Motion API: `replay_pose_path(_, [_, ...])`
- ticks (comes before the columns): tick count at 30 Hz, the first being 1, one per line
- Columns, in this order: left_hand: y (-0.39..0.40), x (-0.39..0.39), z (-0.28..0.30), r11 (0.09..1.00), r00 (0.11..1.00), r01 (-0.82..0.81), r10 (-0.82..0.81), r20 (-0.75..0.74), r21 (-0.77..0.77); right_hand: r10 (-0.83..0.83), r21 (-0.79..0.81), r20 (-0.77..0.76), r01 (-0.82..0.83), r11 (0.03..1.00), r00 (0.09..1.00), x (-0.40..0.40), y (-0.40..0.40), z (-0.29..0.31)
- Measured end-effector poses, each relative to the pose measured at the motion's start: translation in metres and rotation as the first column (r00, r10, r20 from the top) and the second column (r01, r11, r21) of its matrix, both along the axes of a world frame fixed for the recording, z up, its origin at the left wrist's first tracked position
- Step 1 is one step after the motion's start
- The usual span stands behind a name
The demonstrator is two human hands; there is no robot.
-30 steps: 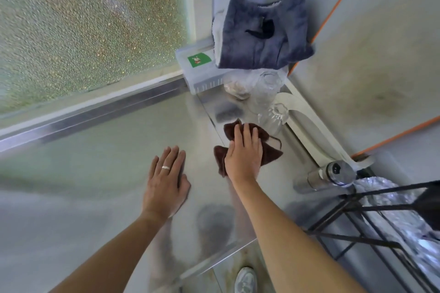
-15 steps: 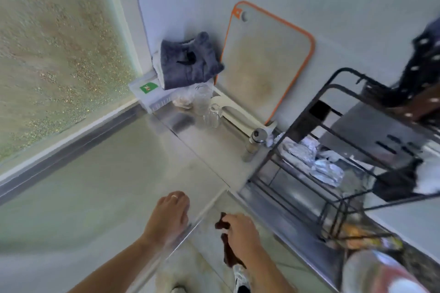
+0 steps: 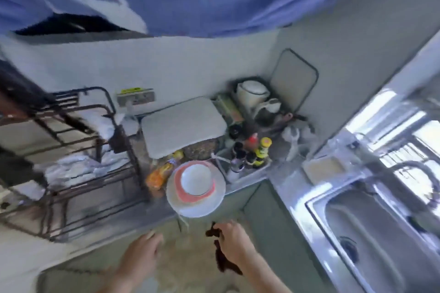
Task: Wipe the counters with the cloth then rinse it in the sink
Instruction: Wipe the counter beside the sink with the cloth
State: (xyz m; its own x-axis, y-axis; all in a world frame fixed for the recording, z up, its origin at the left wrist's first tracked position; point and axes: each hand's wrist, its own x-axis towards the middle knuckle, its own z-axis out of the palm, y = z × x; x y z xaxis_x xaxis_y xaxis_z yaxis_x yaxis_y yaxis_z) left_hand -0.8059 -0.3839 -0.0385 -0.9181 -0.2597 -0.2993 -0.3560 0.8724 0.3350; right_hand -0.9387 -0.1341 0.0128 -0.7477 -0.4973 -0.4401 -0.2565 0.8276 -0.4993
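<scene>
Gripping the dark brown cloth (image 3: 220,257), the right hand (image 3: 234,242) has its fingers curled round the upper end; the rest hangs limp below the wrist, over the floor, off the counter (image 3: 283,185). Left hand (image 3: 140,256) held low beside it, holding nothing, fingers loosely bent (blurred, so the exact pose is unclear). Steel sink (image 3: 371,228) lies to the right, well apart from the cloth. Stacked plates (image 3: 195,189) sit at the counter edge just above both hands. Black wire rack (image 3: 71,150) at left; bottles (image 3: 252,153) cluster near the corner.
</scene>
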Motion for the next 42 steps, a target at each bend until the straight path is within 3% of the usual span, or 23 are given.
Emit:
replay_pose_path(7, [0.153, -0.142, -0.028, 0.917, 0.913, 0.390, -0.396, 0.092, 0.079, -0.462, -0.085, -0.110, 0.454, 0.887, 0.880, -0.071, 0.173, -0.056])
replay_pose_path(11, [0.223, -0.213, -0.051, 0.872, 0.879, 0.464, -0.475, 0.042, 0.158, -0.614, -0.188, -0.186, 0.585, 0.789, 0.767, -0.126, 0.216, -0.086])
replay_pose_path(15, [0.271, -0.268, -0.062, 0.865, 0.875, 0.482, -0.483, -0.031, 0.140, -0.485, 0.020, -0.407, 0.538, 0.843, 0.774, -0.156, 0.228, -0.131])
replay_pose_path(20, [0.290, -0.305, -0.075, 0.840, 0.842, 0.540, -0.540, -0.027, 0.053, -0.401, 0.010, -0.485, 0.464, 0.886, 0.777, -0.137, 0.239, -0.167])
replay_pose_path(24, [0.311, -0.321, -0.076, 0.779, 0.771, 0.626, -0.626, -0.121, -0.043, -0.381, 0.046, -0.514, 0.468, 0.882, 0.768, -0.090, 0.278, -0.170])
replay_pose_path(31, [0.344, -0.322, -0.070, 0.699, 0.670, 0.708, -0.710, -0.219, -0.099, -0.537, 0.170, -0.514, 0.693, 0.701, 0.669, 0.063, 0.382, -0.154])
replay_pose_path(35, [0.360, -0.315, -0.061, 0.655, 0.629, 0.751, -0.749, -0.210, -0.087, -0.718, 0.175, -0.495, 0.865, 0.469, 0.490, 0.077, 0.373, -0.155])
replay_pose_path(37, [0.372, -0.311, -0.062, 0.638, 0.612, 0.764, -0.764, -0.204, -0.098, -0.750, 0.164, -0.491, 0.892, 0.421, 0.444, 0.059, 0.350, -0.156])
replay_pose_path(42, [0.404, -0.293, -0.075, 0.652, 0.613, 0.743, -0.754, -0.236, -0.154, -0.646, 0.023, -0.480, 0.745, 0.667, 0.593, -0.019, 0.304, -0.163])
